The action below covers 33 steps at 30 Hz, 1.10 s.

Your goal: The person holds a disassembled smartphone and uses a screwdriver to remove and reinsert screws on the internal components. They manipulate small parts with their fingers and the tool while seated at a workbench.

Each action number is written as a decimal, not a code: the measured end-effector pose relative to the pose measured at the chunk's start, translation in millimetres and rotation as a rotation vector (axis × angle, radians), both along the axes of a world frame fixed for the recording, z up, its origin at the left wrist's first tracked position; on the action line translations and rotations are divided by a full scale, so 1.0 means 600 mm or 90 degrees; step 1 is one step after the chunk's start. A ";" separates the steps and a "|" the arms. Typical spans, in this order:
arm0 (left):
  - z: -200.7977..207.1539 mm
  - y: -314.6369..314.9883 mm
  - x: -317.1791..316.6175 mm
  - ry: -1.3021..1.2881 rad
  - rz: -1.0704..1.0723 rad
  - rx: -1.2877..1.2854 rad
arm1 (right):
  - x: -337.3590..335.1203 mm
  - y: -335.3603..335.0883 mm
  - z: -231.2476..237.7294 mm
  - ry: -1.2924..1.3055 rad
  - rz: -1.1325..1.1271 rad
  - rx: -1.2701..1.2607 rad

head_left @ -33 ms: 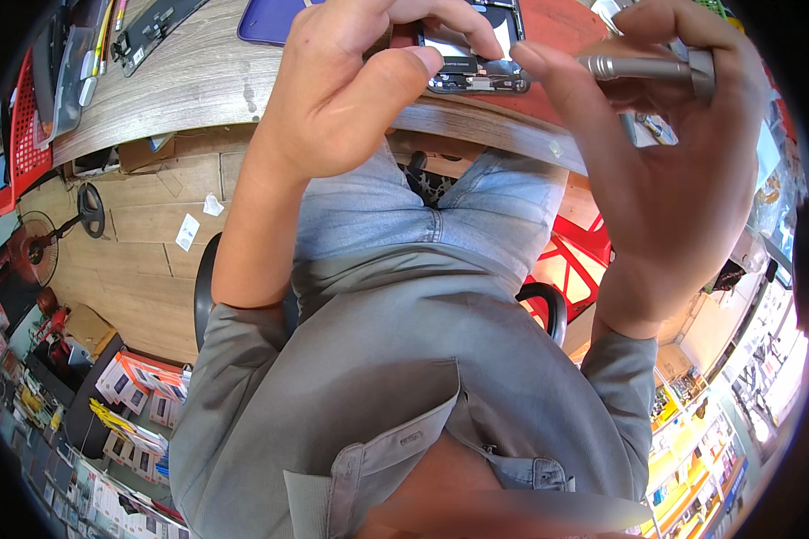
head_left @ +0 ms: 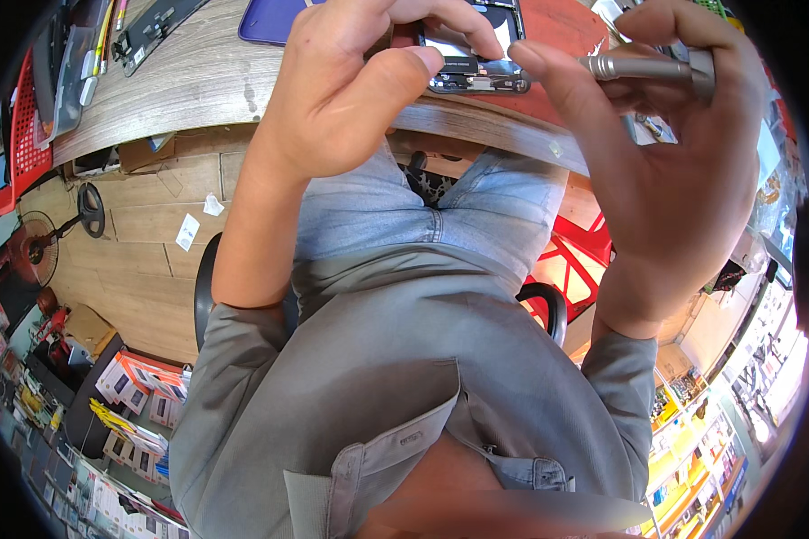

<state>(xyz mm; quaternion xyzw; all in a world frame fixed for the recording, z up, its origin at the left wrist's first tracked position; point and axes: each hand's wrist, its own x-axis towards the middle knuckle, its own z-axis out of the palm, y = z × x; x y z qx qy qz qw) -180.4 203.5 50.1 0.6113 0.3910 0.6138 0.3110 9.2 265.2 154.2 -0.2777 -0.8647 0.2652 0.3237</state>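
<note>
An opened smartphone (head_left: 478, 72), its inner parts and dark battery area bare, lies on a red mat (head_left: 562, 36) at the top of the view. My left hand (head_left: 342, 99) grips it from the left: the thumb rests at its left edge and a bent finger reaches over its inside. In my right hand (head_left: 674, 171) is a slim silver screwdriver (head_left: 643, 68), held nearly level with its wider end cap against the fingers. My right thumb tip is close to the phone's right edge. The screwdriver's tip cannot be made out.
A purple tray-like piece (head_left: 265, 20) and a dark phone part (head_left: 153, 34) lie on the wooden table (head_left: 198, 94). At the far left are pens and a red basket (head_left: 29, 148). Below stand a fan (head_left: 36, 249) and a red stool (head_left: 577, 256).
</note>
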 end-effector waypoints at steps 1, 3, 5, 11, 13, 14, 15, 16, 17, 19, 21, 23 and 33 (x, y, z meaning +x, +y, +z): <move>0.001 0.000 -0.001 -0.004 -0.002 -0.004 | 0.000 0.000 0.000 -0.002 0.000 0.000; 0.001 0.002 -0.002 -0.010 -0.010 -0.015 | -0.001 -0.001 -0.001 -0.002 0.001 0.001; -0.002 0.011 -0.004 -0.006 -0.023 0.023 | -0.003 -0.001 -0.002 0.000 0.000 0.008; 0.003 0.006 -0.006 0.017 -0.002 -0.012 | -0.007 0.006 0.006 -0.007 0.001 0.009; 0.007 0.003 -0.003 -0.009 -0.012 -0.034 | -0.009 0.005 0.008 -0.003 -0.002 0.019; 0.008 0.003 0.001 -0.025 -0.014 -0.045 | -0.009 0.005 0.009 0.001 -0.007 0.024; 0.008 0.003 0.008 -0.042 -0.011 -0.052 | -0.007 0.004 0.008 0.013 -0.017 0.035; 0.007 0.007 0.013 -0.064 -0.001 -0.057 | -0.002 0.006 0.009 0.039 -0.033 0.051; 0.006 0.009 0.021 -0.087 0.008 -0.062 | 0.005 0.007 0.009 0.072 -0.047 0.057; 0.004 0.010 0.036 -0.153 0.052 -0.078 | 0.027 0.013 0.007 0.167 -0.057 0.041; 0.003 0.015 0.035 -0.162 0.017 -0.036 | 0.066 0.033 0.011 0.288 -0.018 -0.107; 0.003 0.011 0.031 -0.138 -0.003 -0.032 | 0.105 0.048 0.008 0.339 0.017 -0.264; 0.024 -0.003 0.012 0.269 0.160 0.034 | 0.125 0.042 -0.096 -0.081 -0.074 0.062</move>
